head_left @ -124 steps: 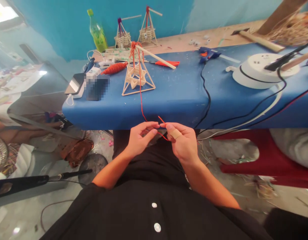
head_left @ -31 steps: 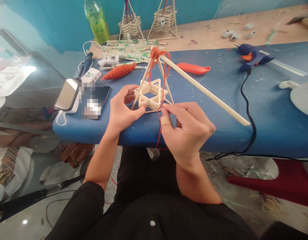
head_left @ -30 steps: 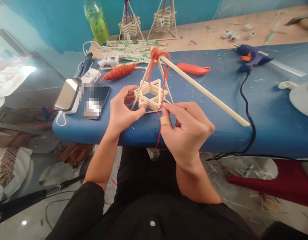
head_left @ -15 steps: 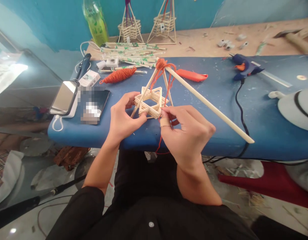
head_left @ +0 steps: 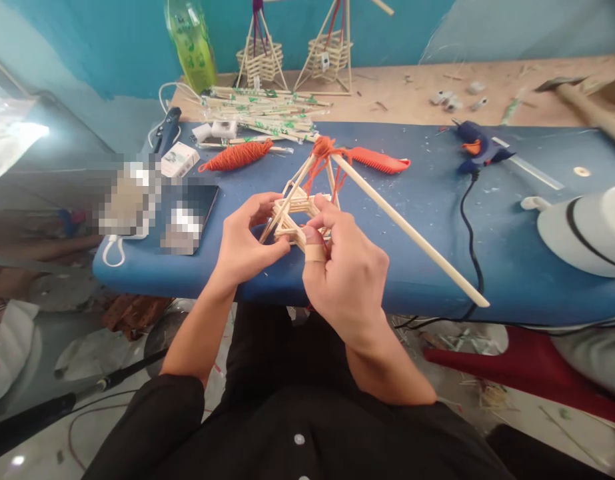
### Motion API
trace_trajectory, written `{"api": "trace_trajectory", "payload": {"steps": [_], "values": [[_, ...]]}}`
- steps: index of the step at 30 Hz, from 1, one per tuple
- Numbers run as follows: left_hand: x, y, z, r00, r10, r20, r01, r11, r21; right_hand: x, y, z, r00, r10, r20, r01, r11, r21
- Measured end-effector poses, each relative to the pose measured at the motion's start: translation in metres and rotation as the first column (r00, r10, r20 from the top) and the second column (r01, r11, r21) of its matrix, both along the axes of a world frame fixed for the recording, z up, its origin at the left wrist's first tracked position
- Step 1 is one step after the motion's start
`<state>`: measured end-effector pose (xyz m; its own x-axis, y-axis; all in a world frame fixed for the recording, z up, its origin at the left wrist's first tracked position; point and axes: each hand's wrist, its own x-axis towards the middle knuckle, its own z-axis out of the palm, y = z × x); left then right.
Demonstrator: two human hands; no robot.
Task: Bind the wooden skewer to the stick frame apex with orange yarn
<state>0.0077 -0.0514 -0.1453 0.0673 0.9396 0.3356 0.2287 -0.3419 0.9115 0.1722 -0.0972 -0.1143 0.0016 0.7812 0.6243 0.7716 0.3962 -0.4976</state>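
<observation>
A small pyramid model [head_left: 300, 200] of pale wooden sticks stands on the blue bench [head_left: 417, 267] near its front edge. Orange yarn [head_left: 323, 148] is wound round its apex and hangs down inside. A long stick [head_left: 412, 233] runs from the apex down to the right. My left hand [head_left: 247, 237] pinches the star-shaped stack of sticks inside the model from the left. My right hand [head_left: 344, 273], a plaster on one finger, is closed against the same stack from the front; the yarn end is hidden behind it.
A spool of orange yarn [head_left: 237, 155], an orange knife [head_left: 377, 160], a blue glue gun [head_left: 477, 148] with black cord, chopstick packets [head_left: 260, 110], a green bottle [head_left: 191, 43], two finished models [head_left: 297, 50] and a white round appliance [head_left: 587, 230] lie around. A red stool [head_left: 527, 373] stands below right.
Both hands rose from my lap to the model on the bench. In the last second my right hand moved left and closed over the front of the star stack, covering the yarn.
</observation>
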Motion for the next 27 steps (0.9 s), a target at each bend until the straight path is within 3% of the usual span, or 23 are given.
{"api": "trace_trajectory", "payload": {"steps": [7, 15, 19, 24, 27], "values": [[0.001, 0.004, -0.002, 1.000, -0.002, -0.002, 0.002, 1.000, -0.011, -0.002, 0.016, 0.004, 0.995, 0.019, 0.102, 0.004, 0.974, -0.225], [0.004, 0.011, -0.004, 0.999, 0.041, -0.011, -0.041, 0.999, -0.026, -0.005, 0.027, 0.010, 0.992, 0.098, 0.085, -0.068, 0.950, -0.304], [0.003, 0.014, -0.007, 0.996, 0.081, -0.043, -0.083, 0.996, -0.033, 0.002, 0.022, 0.007, 0.992, 0.093, 0.080, -0.070, 0.965, -0.253], [0.003, 0.012, -0.008, 0.987, 0.137, -0.085, -0.139, 0.990, -0.015, 0.016, 0.001, -0.003, 1.000, 0.009, 0.001, -0.009, 1.000, -0.029], [0.004, 0.012, -0.009, 0.984, 0.147, -0.099, -0.149, 0.989, -0.009, 0.026, -0.005, -0.011, 0.999, -0.028, -0.018, 0.028, 1.000, 0.009]]}}
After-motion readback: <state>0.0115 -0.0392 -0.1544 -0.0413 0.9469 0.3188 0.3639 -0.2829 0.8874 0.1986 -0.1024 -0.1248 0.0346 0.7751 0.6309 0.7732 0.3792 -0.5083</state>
